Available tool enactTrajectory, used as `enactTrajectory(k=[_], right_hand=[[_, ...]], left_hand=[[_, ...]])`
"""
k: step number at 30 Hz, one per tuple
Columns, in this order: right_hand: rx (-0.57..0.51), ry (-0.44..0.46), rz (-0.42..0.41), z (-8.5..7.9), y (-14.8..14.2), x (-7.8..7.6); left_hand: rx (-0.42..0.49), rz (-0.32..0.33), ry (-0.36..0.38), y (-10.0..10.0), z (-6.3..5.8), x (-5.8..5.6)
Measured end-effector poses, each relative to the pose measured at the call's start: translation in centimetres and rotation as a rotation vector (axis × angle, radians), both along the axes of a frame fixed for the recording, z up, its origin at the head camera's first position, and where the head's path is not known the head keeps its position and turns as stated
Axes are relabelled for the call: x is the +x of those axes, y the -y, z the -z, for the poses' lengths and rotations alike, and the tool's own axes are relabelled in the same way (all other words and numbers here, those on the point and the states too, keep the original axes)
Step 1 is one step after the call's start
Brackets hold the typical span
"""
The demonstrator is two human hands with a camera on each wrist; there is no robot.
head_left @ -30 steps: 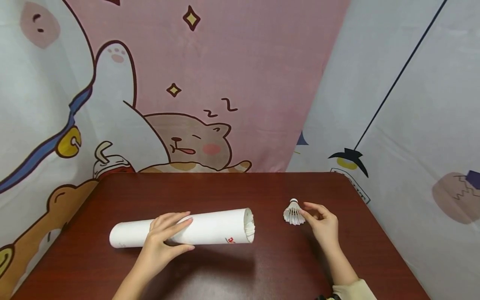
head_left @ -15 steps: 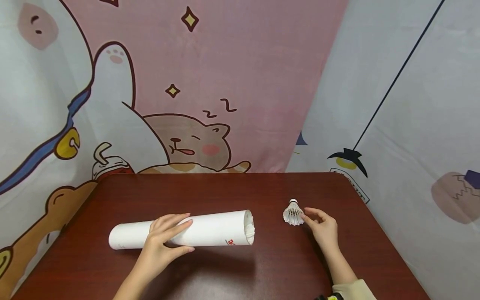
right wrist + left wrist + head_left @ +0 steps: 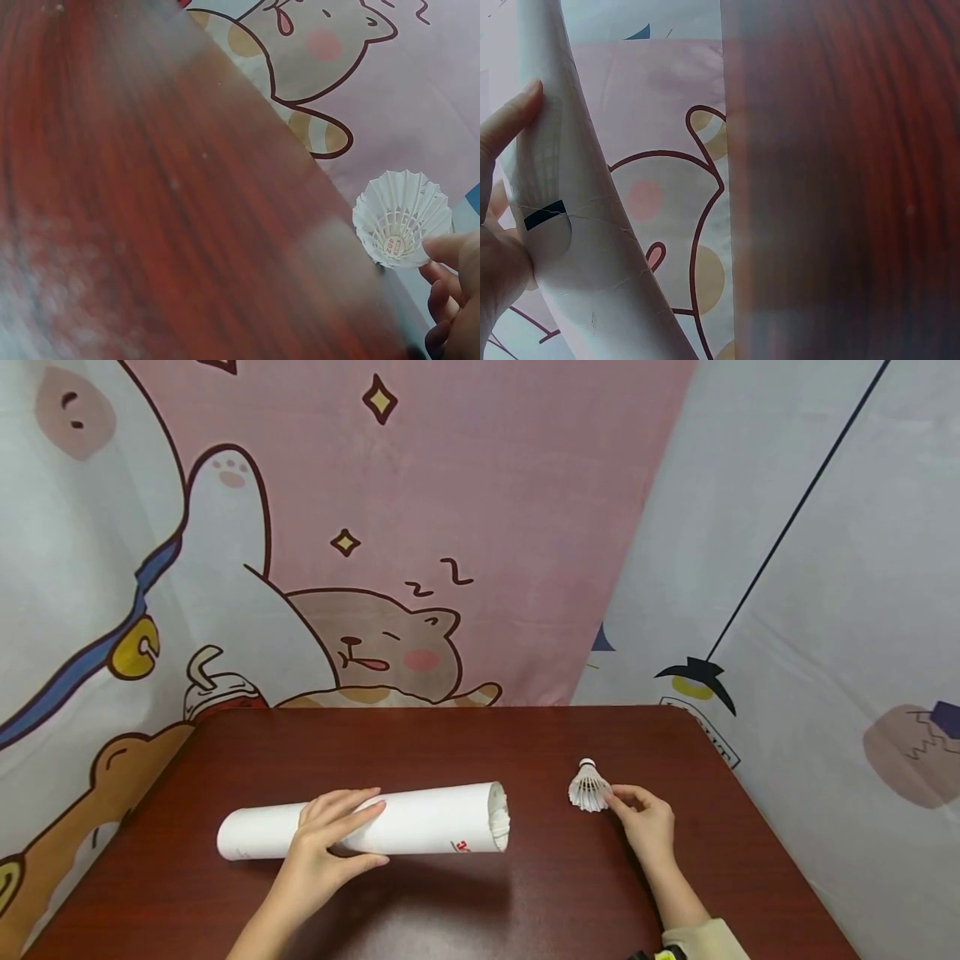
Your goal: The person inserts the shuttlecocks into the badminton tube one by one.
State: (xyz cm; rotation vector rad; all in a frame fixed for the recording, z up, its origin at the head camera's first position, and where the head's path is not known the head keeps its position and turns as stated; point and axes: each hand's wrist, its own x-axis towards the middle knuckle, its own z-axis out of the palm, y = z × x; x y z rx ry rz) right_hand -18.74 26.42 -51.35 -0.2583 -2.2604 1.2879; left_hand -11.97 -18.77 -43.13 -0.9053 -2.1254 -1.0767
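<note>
A long white shuttlecock tube (image 3: 435,820) lies lengthwise across the left half of the view, its open end to the right with white feather edges showing inside. My left hand (image 3: 318,843) grips it round the middle, thumb on the near side and fingers over the top. In the left wrist view the tube (image 3: 592,225) slants past the fingers. To the right of the tube's mouth, my right hand (image 3: 648,827) pinches the feather rim of a white shuttlecock (image 3: 589,787), whose cork points away. The right wrist view looks into the skirt of this shuttlecock (image 3: 401,214), thumb at its edge.
Both hands work over a dark red-brown wooden table (image 3: 540,902). A printed cloth (image 3: 525,527) with cartoon animals hangs behind its back edge and along the sides. A sleeve (image 3: 705,939) and a dark wristband show at the right wrist.
My right hand has shifted slightly toward me, and its fingers have drawn in on the shuttlecock's rim. The left hand and tube stay almost where they were.
</note>
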Motion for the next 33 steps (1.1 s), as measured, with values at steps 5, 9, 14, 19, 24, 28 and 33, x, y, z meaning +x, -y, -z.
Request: enactTrajectory(k=[5, 9, 14, 19, 24, 28, 33], right_hand=[[0.012, -0.010, 0.018, 0.2, 0.0, -0.3], [0.022, -0.026, 0.027, 0.2, 0.0, -0.4], [0.034, -0.017, 0.051, 0.1, -0.1, -0.3], [0.042, 0.002, 0.069, -0.2, -0.1, -0.2], [0.006, -0.018, 0.069, -1.0, 0.1, 0.1], [-0.033, -0.060, 0.046, -2.0, 0.5, 0.3], [-0.087, -0.115, 0.005, -3.1, 1.1, 0.6]], left_hand=[[0.003, -0.006, 0.000, 0.1, 0.1, -0.1], [0.002, -0.007, 0.001, 0.1, 0.1, -0.1], [0.003, -0.009, 0.004, 0.1, 0.1, 0.0], [0.004, -0.008, 0.001, 0.2, 0.1, 0.0], [0.004, -0.006, -0.009, 0.2, 0.2, -0.1], [0.006, -0.006, -0.014, 0.2, 0.2, -0.2], [0.006, -0.010, -0.004, 0.2, 0.1, -0.2]])
